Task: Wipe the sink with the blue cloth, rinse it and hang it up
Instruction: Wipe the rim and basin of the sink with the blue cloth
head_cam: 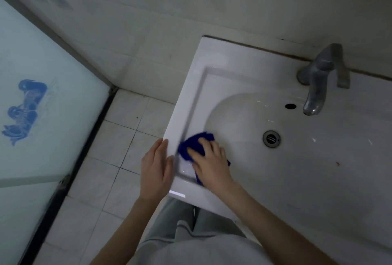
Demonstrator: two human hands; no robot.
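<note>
Right hand (212,164) presses the bunched blue cloth (196,144) flat-palmed onto the sink (233,69) deck at its near left corner, as I watch; left hand (156,169) rests open against the sink's left edge.

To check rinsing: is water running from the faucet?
No, the faucet spout shows no stream; the right hand presses the blue cloth.

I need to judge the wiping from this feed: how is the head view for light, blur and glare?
Head view: dim, flat and grey-green overall; the cloth under the right hand is motion-smeared at its edges, and the left hand is slightly soft; small glints show on the wet sink basin and a bright strip on its front edge; the wide lens bends the sink's lines; the tap reads sharp.
</note>
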